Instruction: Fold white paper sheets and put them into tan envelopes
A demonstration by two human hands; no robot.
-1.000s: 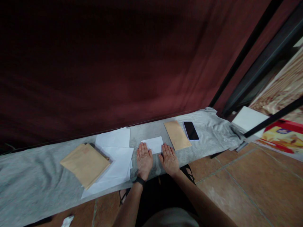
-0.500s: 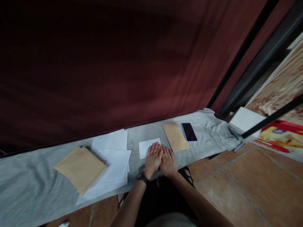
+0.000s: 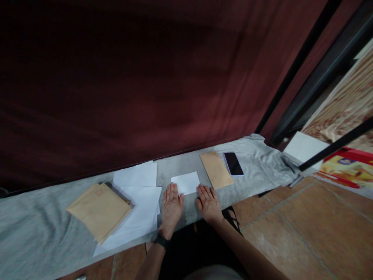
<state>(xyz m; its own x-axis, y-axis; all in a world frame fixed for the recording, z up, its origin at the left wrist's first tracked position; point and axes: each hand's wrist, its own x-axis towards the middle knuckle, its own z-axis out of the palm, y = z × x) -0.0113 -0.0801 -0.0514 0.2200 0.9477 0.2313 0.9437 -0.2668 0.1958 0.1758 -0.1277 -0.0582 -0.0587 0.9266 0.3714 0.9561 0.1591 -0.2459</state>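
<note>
A small folded white paper [image 3: 185, 182] lies on the grey cloth [image 3: 43, 229] that covers a long low surface. My left hand [image 3: 171, 207] rests flat on the cloth just below the paper's left corner, fingers stretched out. On the other side, my right hand [image 3: 208, 202] lies flat and open, its fingertips near the paper's right corner. Neither hand holds anything. A black band is on my left wrist.
Left of my hands lie loose white sheets [image 3: 140, 194] and a stack of brown envelopes [image 3: 98, 210]. One brown envelope [image 3: 216, 169] and a dark phone [image 3: 233, 163] lie to the right. A dark red curtain hangs behind. Tiled floor and a colourful box [image 3: 346, 168] are at right.
My hands were pressed side by side on the folded paper half a second ago. They have slid apart and back, so the whole paper now shows.
</note>
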